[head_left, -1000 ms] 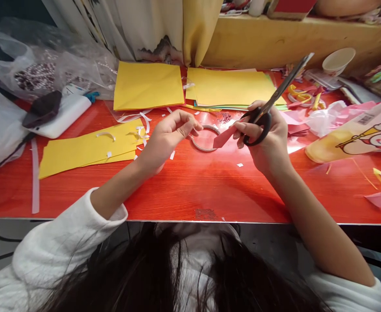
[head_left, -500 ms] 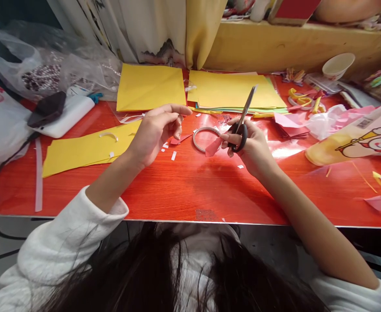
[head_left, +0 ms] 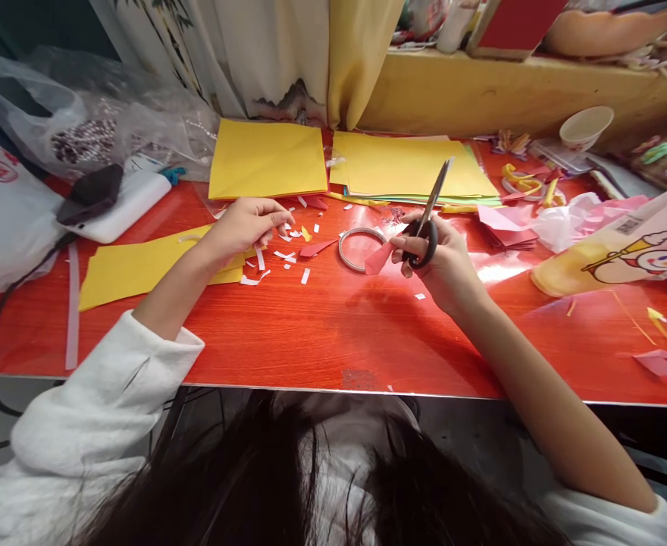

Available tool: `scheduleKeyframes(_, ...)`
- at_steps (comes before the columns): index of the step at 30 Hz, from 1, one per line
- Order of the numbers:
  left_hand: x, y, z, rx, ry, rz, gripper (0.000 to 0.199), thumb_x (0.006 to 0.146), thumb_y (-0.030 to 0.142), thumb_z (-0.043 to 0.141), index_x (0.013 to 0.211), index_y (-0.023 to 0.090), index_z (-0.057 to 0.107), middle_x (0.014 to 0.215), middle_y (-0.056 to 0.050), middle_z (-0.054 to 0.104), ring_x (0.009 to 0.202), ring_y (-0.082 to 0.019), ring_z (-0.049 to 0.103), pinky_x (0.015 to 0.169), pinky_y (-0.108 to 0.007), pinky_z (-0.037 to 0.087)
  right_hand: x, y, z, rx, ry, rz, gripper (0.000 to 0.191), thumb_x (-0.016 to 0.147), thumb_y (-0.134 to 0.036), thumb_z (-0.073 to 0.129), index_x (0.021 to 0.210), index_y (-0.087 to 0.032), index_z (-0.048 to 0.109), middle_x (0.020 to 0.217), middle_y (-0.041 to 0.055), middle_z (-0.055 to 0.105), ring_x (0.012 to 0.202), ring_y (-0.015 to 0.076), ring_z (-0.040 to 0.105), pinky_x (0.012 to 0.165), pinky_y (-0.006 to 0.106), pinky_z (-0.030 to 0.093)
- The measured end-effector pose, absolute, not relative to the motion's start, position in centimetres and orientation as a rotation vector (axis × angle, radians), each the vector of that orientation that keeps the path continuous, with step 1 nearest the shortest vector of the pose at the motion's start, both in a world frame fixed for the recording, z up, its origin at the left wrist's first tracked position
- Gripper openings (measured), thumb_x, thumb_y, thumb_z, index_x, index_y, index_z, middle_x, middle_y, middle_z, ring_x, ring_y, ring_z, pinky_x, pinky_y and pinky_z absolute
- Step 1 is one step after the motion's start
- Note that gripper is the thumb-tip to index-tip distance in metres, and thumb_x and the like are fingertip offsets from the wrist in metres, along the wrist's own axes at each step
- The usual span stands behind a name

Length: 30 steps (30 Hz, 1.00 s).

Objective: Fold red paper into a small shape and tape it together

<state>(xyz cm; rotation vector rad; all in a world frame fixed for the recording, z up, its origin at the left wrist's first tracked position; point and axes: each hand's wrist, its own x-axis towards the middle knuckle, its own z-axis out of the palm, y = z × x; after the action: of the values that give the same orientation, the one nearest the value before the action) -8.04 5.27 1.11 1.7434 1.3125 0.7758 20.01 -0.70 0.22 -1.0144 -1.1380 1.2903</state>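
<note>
My right hand (head_left: 444,258) grips black-handled scissors (head_left: 424,244), their blades pointing up and away. A small folded piece of pink paper (head_left: 377,260) is pinched at the same hand's fingertips, overlapping the edge of a roll of tape (head_left: 342,254) lying on the table. Above the near end of a stack of yellow paper strips (head_left: 123,269) hovers my left hand (head_left: 249,226), fingers loosely bent, with nothing visible in them. White paper scraps (head_left: 284,256) and a red paper piece (head_left: 316,248) lie just right of it.
Yellow paper sheets (head_left: 268,159) and a second stack (head_left: 407,167) line the back of the red table (head_left: 311,341). A drink cup (head_left: 561,269) lies or leans at right, near pink paper (head_left: 507,224). Left are a power bank (head_left: 123,208) and plastic bags (head_left: 9,212).
My left hand has moved left and slightly down, away from the tape roll, uncovering more scraps. The right hand keeps its hold on the scissors and pink paper, almost unmoved.
</note>
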Motion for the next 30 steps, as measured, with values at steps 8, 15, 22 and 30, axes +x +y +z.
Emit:
scheduleKeyframes(8, -8.1, 5.6, 0.8, 2.157, 1.633, 0.643, 0.031, 0.081, 0.040, 0.058, 0.064, 0.014, 0.060, 0.059, 0.000, 0.054, 0.057, -0.009, 0.044, 0.056, -0.025, 0.029, 20.1, -0.6, 0.2, -1.029, -1.139, 1.254, 0.028, 0.065, -0.016, 0.072, 0.086, -0.022, 0.056, 0.070, -0.0031, 0.052, 0.055, 0.0089, 0.056, 0.036, 0.019, 0.038)
scheduleKeyframes(15, -8.6, 6.3, -0.1, 2.541, 1.786, 0.336, 0.036, 0.088, 0.043, 0.047, 0.073, 0.015, 0.064, 0.078, -0.008, 0.065, 0.072, -0.018, 0.055, 0.060, -0.029, 0.030, 20.1, -0.7, 0.0, -1.032, -1.163, 1.256, 0.030, 0.065, -0.016, 0.073, 0.088, -0.022, 0.055, 0.070, -0.0030, 0.053, 0.056, 0.0089, 0.056, 0.037, 0.019, 0.039)
scheduleKeyframes(22, -8.6, 6.1, -0.1, 2.804, 1.814, 0.039, 0.037, 0.092, 0.040, 0.042, 0.080, 0.016, 0.067, 0.090, -0.007, 0.069, 0.091, -0.024, 0.056, 0.059, -0.031, 0.031, 20.1, -0.6, -0.1, -1.032, -1.142, 1.265, 0.030, 0.066, -0.016, 0.072, 0.088, -0.022, 0.054, 0.068, -0.0033, 0.054, 0.054, 0.0090, 0.056, 0.038, 0.019, 0.039)
scheduleKeyframes(30, -7.8, 5.4, 0.6, 2.838, 1.942, -0.295, 0.039, 0.095, 0.040, 0.039, 0.093, 0.016, 0.069, 0.098, -0.009, 0.069, 0.097, -0.025, 0.055, 0.065, -0.030, 0.034, 19.9, -0.6, -0.3, -1.044, -1.153, 1.269, 0.031, 0.065, -0.016, 0.073, 0.090, -0.023, 0.055, 0.067, -0.0036, 0.056, 0.055, 0.0096, 0.056, 0.039, 0.020, 0.039)
